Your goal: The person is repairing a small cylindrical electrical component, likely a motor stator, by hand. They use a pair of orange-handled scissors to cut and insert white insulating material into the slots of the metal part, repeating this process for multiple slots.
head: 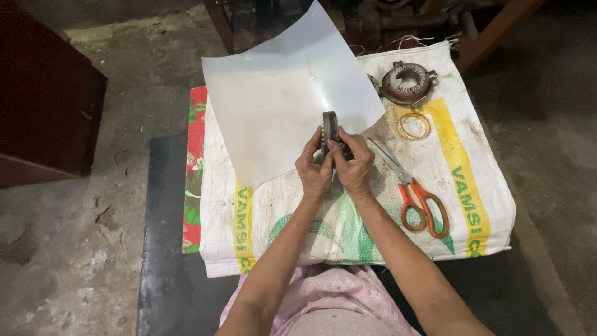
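1. Pink cloth (336,305) on our lap is closest to us, and our two arms reach out over it.
2. Our left hand (314,171) and right hand (356,168) hold a dark round metal part (329,132) between them.
3. Fingers of both hands are closed tight on it.
4. It stands on its edge, sticking up above our fingertips, over the white sheet (280,99).
5. Orange scissors (413,193) lie nearer our right hand, on the sack (472,205).
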